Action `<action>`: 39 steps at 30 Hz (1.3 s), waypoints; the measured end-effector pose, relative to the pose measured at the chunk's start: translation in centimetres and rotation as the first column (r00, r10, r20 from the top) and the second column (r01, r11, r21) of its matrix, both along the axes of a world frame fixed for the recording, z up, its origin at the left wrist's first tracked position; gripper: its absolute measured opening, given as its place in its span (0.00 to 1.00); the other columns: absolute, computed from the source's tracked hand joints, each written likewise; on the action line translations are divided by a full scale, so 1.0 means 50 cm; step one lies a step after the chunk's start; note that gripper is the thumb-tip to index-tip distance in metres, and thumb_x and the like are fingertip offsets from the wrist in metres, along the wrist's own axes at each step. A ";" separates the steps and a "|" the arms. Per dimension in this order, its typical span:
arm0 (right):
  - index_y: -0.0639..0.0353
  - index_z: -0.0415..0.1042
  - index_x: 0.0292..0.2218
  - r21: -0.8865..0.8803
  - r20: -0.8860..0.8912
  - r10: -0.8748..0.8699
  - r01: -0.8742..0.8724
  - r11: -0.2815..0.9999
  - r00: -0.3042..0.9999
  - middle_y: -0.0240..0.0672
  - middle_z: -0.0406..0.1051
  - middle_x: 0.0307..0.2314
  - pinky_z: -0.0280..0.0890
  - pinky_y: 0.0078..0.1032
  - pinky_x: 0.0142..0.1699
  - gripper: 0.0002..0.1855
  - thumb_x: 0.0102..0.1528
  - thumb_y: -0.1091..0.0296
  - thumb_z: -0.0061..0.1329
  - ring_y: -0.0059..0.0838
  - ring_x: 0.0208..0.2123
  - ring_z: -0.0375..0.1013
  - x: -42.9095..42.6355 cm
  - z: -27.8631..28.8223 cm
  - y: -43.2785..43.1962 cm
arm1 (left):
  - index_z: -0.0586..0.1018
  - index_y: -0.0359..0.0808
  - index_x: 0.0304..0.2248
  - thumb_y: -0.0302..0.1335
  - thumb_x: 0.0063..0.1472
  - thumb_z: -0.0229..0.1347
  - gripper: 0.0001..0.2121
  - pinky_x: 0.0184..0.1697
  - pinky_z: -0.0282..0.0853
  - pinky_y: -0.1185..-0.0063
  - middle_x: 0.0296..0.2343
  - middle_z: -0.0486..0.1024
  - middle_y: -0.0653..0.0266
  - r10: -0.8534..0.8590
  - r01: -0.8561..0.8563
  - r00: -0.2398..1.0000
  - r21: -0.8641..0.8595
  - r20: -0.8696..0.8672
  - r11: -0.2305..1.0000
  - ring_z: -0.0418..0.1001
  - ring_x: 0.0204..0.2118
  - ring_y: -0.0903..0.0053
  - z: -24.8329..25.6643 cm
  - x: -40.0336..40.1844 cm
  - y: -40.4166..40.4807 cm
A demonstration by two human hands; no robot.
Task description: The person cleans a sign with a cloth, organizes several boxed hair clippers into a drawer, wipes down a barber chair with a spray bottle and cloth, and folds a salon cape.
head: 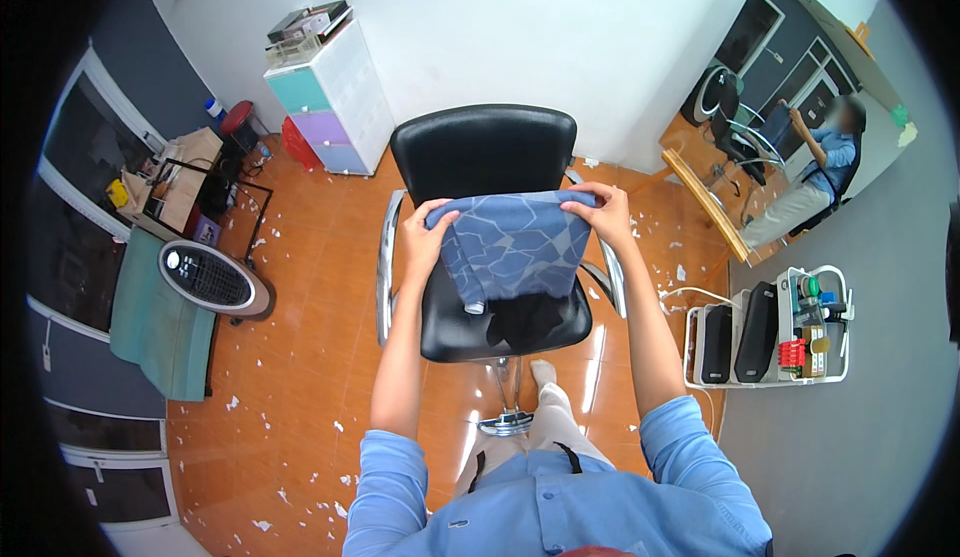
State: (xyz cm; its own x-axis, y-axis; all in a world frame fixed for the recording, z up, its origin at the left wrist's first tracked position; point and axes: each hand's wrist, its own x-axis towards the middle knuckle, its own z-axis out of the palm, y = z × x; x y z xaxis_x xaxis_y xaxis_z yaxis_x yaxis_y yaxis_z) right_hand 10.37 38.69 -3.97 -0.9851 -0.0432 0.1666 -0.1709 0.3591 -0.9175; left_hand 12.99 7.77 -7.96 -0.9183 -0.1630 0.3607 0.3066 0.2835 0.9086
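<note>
Between my two hands hangs a blue cloth [517, 246] patterned with pale irregular lines, folded into a rough rectangle. My left hand [426, 238] pinches its upper left corner between thumb and fingers. At the upper right corner, my right hand [606, 216] grips it the same way. Behind and below the cloth stands a black salon chair [484, 144] with chrome armrests. A small white piece [474, 307] shows at the cloth's lower left corner. On the chair's seat [442, 332] lies a crumpled black cloth [525, 321], partly hidden by the blue one.
White scraps litter the orange tiled floor [300, 377]. A drawer cabinet [364, 99] stands by the back wall. An air cooler [214, 279] and a teal sofa [161, 332] are at left. At right are a white trolley [814, 381] holding bottles and boxes, and a wall mirror [780, 107].
</note>
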 end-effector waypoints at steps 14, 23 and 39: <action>0.61 0.77 0.35 0.099 0.481 0.417 -0.521 0.848 0.771 0.35 0.76 0.29 0.65 0.22 0.40 0.15 0.41 0.79 0.59 0.24 0.33 0.72 0.083 -0.378 0.088 | 0.80 0.32 0.30 0.25 0.44 0.67 0.12 0.39 0.67 0.82 0.27 0.78 0.63 -0.423 0.497 0.719 0.018 0.551 0.868 0.74 0.34 0.80 -0.319 0.133 -0.019; 0.61 0.74 0.38 0.156 0.352 0.096 -0.160 0.975 0.931 0.35 0.71 0.25 0.64 0.21 0.36 0.15 0.46 0.71 0.56 0.25 0.29 0.70 -0.136 -0.496 -0.011 | 0.79 0.31 0.35 0.31 0.49 0.63 0.16 0.41 0.69 0.76 0.30 0.79 0.58 0.022 0.040 0.887 -0.124 0.462 0.991 0.77 0.34 0.73 -0.480 -0.069 -0.045; 0.50 0.57 0.55 0.750 0.103 -0.169 0.035 0.661 0.980 0.47 0.56 0.52 0.45 0.50 0.59 0.33 0.53 0.45 0.44 0.50 0.55 0.53 -0.020 -0.754 -0.043 | 0.62 0.35 0.54 0.43 0.59 0.49 0.28 0.61 0.39 0.61 0.57 0.53 0.51 0.479 -0.042 0.840 -0.850 0.254 0.524 0.46 0.61 0.57 -0.638 -0.025 0.071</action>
